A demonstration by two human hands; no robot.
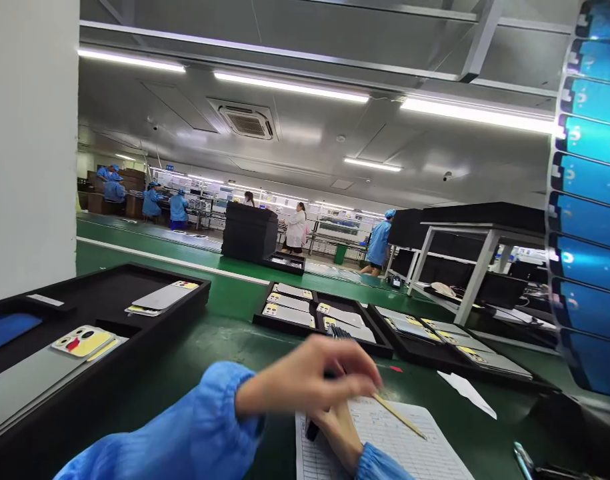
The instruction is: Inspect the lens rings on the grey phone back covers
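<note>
My left hand (pixel 309 381), in a blue sleeve, reaches in from the lower left. Its fingers are pinched on a dark ridged object (pixel 337 332) that shows above and below the fingers. Just beneath it, my right hand (pixel 341 430) rests on a printed paper form (pixel 409 453); its fingers are curled and mostly hidden by the left hand. A thin wooden stick (pixel 399 417) pokes out from between the two hands and lies slanted over the form. Which hand holds the stick is unclear.
Black trays (pixel 379 343) of grey phone back covers lie on the green bench ahead, and a larger black tray (pixel 149 333) sits at the left. A strip of blue film pieces (pixel 587 220) hangs at the right. Farther back stand stacked black trays (pixel 249 233), a white table (pixel 477 267) and several workers in blue.
</note>
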